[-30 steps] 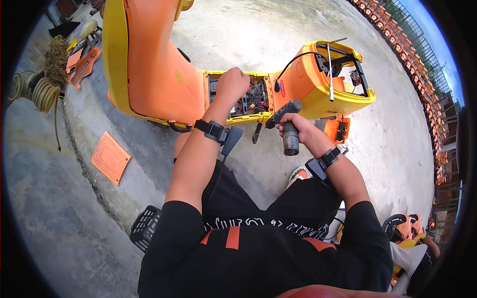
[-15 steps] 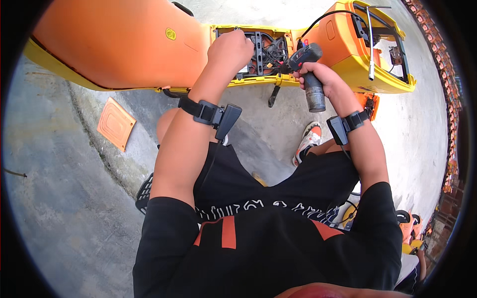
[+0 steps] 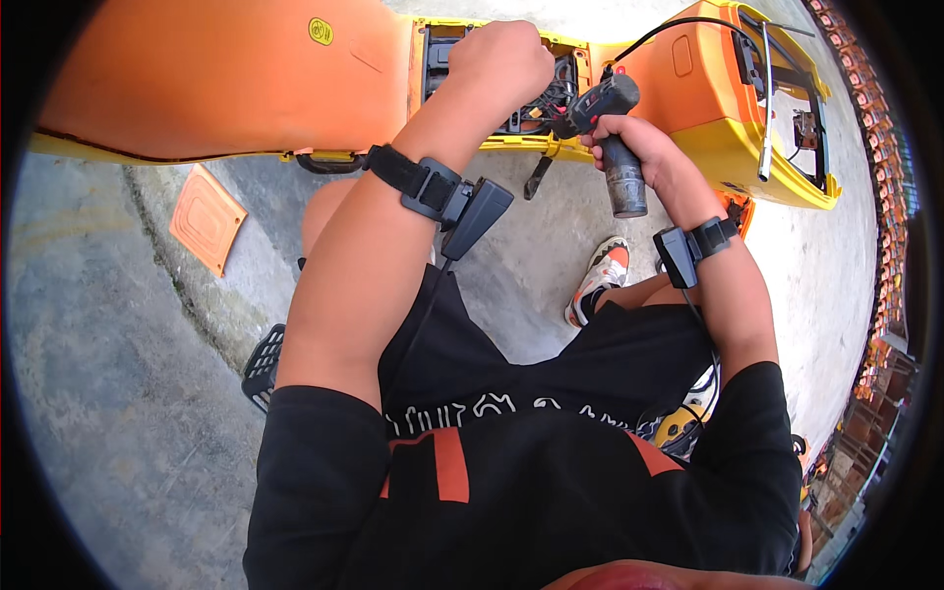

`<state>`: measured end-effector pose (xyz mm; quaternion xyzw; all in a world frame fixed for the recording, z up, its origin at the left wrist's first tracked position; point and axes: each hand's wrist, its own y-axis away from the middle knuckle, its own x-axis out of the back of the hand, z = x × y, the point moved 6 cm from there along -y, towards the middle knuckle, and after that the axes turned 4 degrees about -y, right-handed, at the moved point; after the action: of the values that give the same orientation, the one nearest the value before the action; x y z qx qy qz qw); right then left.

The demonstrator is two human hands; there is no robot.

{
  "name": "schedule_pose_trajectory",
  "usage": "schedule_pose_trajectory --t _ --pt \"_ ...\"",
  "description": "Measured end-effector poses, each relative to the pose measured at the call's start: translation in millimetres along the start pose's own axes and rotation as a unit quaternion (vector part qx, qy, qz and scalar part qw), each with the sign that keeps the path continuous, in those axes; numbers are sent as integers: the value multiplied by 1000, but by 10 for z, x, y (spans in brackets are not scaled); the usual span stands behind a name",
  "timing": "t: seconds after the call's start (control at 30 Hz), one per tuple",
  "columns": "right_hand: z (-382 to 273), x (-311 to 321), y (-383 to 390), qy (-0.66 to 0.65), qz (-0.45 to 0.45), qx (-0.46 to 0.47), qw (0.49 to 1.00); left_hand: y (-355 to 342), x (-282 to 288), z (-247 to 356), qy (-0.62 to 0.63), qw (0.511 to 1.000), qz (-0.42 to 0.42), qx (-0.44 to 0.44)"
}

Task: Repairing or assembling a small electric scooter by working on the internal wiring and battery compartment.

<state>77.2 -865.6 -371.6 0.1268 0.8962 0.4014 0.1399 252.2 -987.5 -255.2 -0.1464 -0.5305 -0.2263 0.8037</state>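
An orange and yellow vehicle body (image 3: 246,69) spans the far side, with an opened compartment (image 3: 433,59) full of black brackets and tangled wires (image 3: 556,93). My left hand (image 3: 501,67) is curled closed over this compartment, its back toward me; its fingers and whatever they hold are hidden. In my right hand (image 3: 634,143) is a cordless power drill (image 3: 622,177), gripped round its dark handle. The drill's head points left toward the compartment's near right edge, and its tip is hard to make out against the wires.
An orange square panel (image 3: 208,221) lies on the concrete floor at left. A black plastic basket (image 3: 264,366) stands beside my left leg. Right of the drill is the vehicle's boxy orange and yellow end (image 3: 688,59), with a metal rod (image 3: 765,108) and a black cable (image 3: 678,22).
My left hand has moved right and farther away over the compartment, now covering its middle bracket. My right hand keeps hold of the drill almost in place. The view has shifted slightly.
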Motion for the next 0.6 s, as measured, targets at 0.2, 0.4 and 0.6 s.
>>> schedule_pose_trajectory --t 0.2,0.4,0.6 --pt "19 42 34 18 4 9 1000 -4 -67 27 -7 1000 6 -15" --pt "55 77 35 29 10 17 999 22 -106 84 -12 1000 -17 -21" --pt "35 -22 165 117 34 39 992 83 -150 145 -21 999 -24 -35"
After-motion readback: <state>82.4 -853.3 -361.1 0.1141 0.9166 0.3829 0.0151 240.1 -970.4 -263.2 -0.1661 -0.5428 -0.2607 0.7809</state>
